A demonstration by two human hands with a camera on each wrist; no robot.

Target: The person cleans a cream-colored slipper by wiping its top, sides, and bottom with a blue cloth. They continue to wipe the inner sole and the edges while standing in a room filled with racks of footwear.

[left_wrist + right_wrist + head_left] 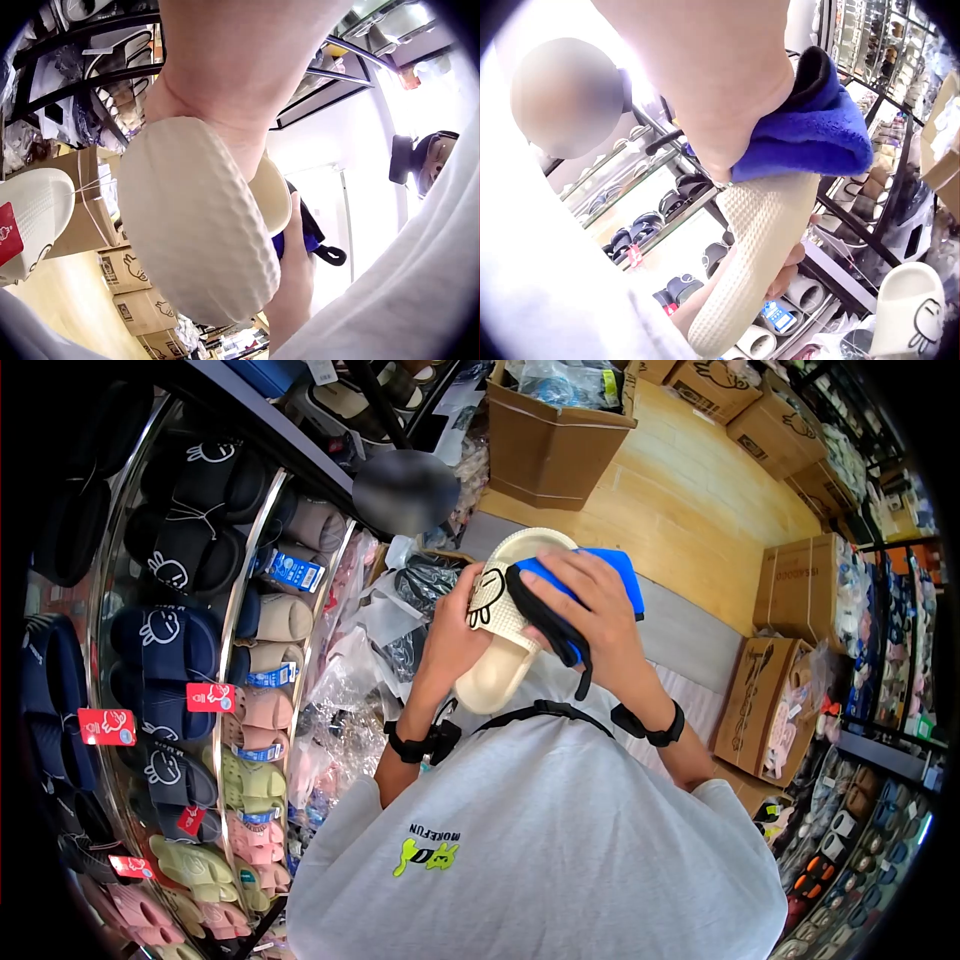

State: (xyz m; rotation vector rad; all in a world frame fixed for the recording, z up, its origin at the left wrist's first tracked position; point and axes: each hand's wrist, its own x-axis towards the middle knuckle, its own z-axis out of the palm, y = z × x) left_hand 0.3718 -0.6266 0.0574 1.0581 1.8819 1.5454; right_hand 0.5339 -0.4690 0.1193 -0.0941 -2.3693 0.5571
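So the cream slipper (497, 672) is up in the air in front of the grey shirt (540, 810), left hand (450, 625) gripping it by the strap side. Right hand (597, 610) has its fingers curled over a fuzzy blue cloth (628, 575) with black trim, right against the slipper. Wood-look floor (680, 480), cardboard boxes (797, 588), slipper racks (225, 650) around. Strap's bumpy, rounded (cute rabbit doodle too).
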